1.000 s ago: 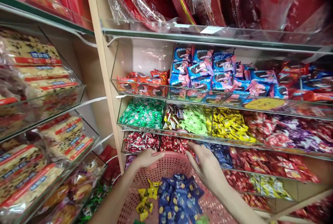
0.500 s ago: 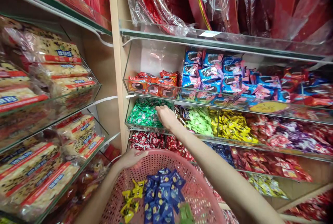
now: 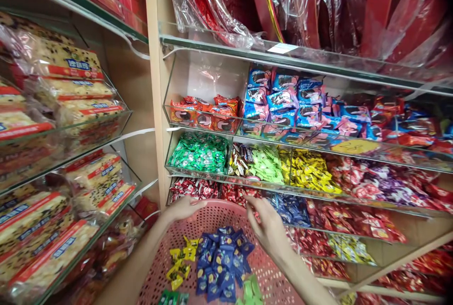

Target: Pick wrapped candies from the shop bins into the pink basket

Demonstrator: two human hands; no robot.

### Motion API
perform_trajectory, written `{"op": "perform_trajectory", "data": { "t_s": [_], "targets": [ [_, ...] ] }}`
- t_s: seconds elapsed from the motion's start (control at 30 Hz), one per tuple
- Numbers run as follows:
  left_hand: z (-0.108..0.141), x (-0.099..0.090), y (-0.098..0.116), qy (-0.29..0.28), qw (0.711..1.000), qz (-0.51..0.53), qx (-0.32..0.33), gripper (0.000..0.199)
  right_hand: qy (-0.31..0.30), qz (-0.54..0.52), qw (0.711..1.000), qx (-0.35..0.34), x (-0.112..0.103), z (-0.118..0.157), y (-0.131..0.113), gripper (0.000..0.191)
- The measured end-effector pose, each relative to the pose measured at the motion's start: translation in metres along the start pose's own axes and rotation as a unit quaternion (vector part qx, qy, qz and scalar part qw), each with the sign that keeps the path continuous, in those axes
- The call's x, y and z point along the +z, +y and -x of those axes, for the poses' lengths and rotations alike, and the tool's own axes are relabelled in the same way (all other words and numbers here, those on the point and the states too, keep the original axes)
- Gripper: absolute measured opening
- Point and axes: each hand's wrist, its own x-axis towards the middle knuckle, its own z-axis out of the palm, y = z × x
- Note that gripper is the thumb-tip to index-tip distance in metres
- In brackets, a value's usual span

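Observation:
With its thumb along the far-left rim, my left hand [image 3: 186, 208] is closed on a pink perforated plastic basket [image 3: 283, 274]. My right hand [image 3: 267, 222] hovers over the basket's right side, fingers apart and nothing visible in them. Inside the basket lie a pile of blue-wrapped candies [image 3: 219, 262], some yellow-wrapped candies [image 3: 182, 258], light green candies [image 3: 252, 290] and dark green candies [image 3: 172, 298], the last cut off by the picture's lower edge. Beyond the basket, a glass-fronted compartment holds green-wrapped candies [image 3: 200, 151].
Beside the green candies are light green [image 3: 267, 161] and yellow candies [image 3: 307, 168]. Blue snack packets [image 3: 283, 99] sit one shelf higher. Left of the wooden post [image 3: 154, 83], glass shelves carry bagged pastries [image 3: 83, 66]. Red plastic-wrapped items [image 3: 300, 3] stand on top.
My right hand has moved down from the green candy compartment to above the basket, and its fingers have spread. More dark green candies show at the basket's bottom left. My left hand still holds the rim.

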Motion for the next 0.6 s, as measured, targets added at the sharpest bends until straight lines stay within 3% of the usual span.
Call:
{"op": "perform_trajectory", "data": {
  "t_s": [0.1,0.23,0.43,0.6],
  "targets": [
    [-0.004,0.008,0.012,-0.013,0.999,-0.036,0.03,0.056,-0.012,0.015,0.994,0.107,-0.007,0.036,0.029,0.028],
    [-0.007,0.022,0.026,-0.036,0.996,-0.067,0.05,0.059,-0.028,0.036,0.978,0.205,-0.009,0.063,0.051,0.031],
    [-0.018,0.052,0.04,-0.085,0.992,-0.046,0.076,0.056,-0.061,0.027,0.955,0.29,-0.016,0.093,0.063,0.035],
    [-0.034,0.081,0.061,-0.087,0.989,-0.075,0.097,0.056,-0.059,0.004,0.939,0.339,-0.039,0.118,0.081,0.038]
  ]
}}
